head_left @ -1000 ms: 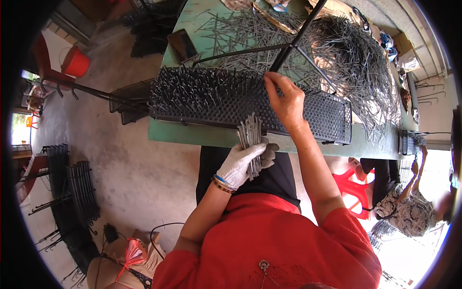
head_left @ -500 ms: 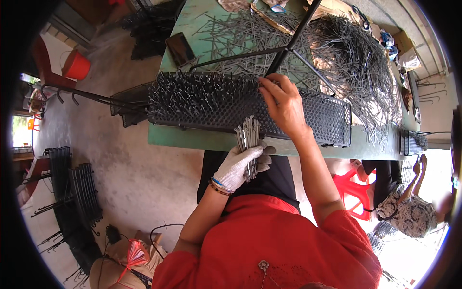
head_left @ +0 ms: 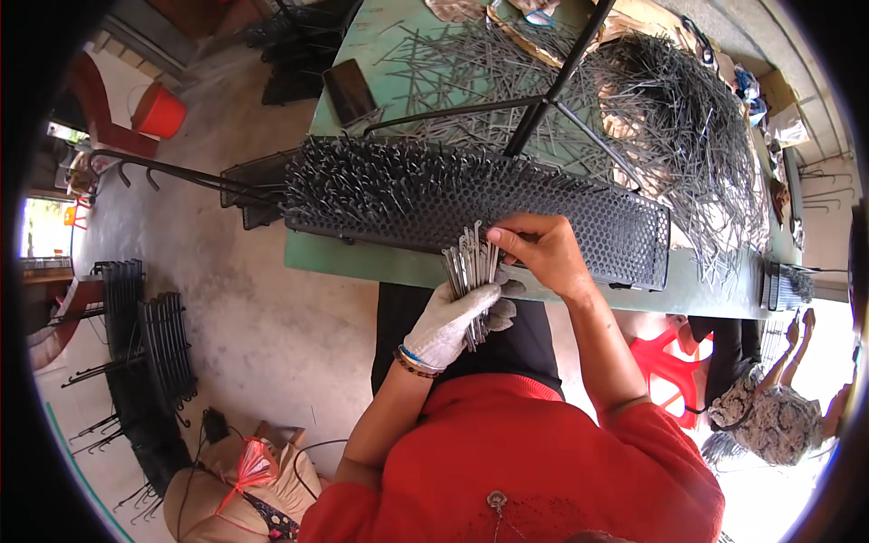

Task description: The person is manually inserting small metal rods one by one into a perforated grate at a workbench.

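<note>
My left hand (head_left: 444, 328), in a whitish work glove, is closed around a bundle of thin grey metal rods (head_left: 468, 258) that stick up out of the fist. At the top of that bundle, my bare right hand (head_left: 547, 255) pinches with thumb and forefinger, apparently on one of the rods. Just beyond both hands lies a long black perforated metal tray (head_left: 593, 222). Its left part is densely filled with upright dark rods (head_left: 362, 181); toward the right the holes show bare.
Loose rods (head_left: 670, 118) are heaped on the green table (head_left: 330, 258). A black metal frame (head_left: 536, 109) rises behind the tray. A dark flat device (head_left: 348, 92) lies at the table's left. Black racks (head_left: 167, 348) and a red bucket (head_left: 158, 110) stand left; another person (head_left: 769, 412) works at right.
My right hand has come back from the tray toward me, down to the top of the rod bundle. My left hand keeps its grip in nearly the same place.
</note>
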`<control>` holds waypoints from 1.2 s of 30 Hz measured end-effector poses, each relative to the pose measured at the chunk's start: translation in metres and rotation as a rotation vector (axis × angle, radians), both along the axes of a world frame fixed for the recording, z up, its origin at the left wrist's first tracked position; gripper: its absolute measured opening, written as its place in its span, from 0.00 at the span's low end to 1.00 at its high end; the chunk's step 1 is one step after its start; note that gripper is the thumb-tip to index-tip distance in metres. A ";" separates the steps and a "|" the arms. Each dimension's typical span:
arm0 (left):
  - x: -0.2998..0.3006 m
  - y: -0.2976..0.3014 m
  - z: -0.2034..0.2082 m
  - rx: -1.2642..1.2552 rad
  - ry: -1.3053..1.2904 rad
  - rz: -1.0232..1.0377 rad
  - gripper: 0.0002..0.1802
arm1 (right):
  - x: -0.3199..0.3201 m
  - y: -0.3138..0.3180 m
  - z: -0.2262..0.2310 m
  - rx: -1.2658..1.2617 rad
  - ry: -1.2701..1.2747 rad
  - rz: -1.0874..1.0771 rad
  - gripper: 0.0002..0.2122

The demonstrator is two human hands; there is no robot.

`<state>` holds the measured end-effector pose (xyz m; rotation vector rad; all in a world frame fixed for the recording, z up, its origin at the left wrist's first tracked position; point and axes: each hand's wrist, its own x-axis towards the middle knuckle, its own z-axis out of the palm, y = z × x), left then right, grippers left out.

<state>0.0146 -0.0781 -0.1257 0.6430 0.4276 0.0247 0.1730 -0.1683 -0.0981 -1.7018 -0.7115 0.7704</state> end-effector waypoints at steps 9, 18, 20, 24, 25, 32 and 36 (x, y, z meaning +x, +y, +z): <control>0.007 -0.004 -0.011 0.010 0.078 -0.085 0.14 | 0.010 -0.013 -0.007 0.016 -0.067 -0.204 0.08; 0.012 -0.003 -0.018 -0.066 0.093 -0.084 0.13 | 0.025 0.016 0.019 0.380 -0.331 -0.473 0.06; 0.012 -0.002 -0.018 -0.081 0.088 -0.064 0.13 | 0.030 0.027 0.011 0.341 -0.448 -0.470 0.06; 0.011 -0.001 -0.018 -0.094 0.095 -0.061 0.13 | 0.034 0.032 0.002 0.305 -0.560 -0.461 0.05; 0.011 -0.001 -0.017 -0.083 0.104 -0.064 0.12 | 0.034 0.033 0.002 0.304 -0.559 -0.460 0.05; 0.011 0.001 -0.016 -0.079 0.102 -0.077 0.14 | 0.034 0.037 0.000 0.294 -0.692 -0.402 0.05; 0.012 0.000 -0.014 -0.079 0.125 -0.080 0.13 | 0.034 0.036 -0.004 0.309 -1.019 -0.296 0.06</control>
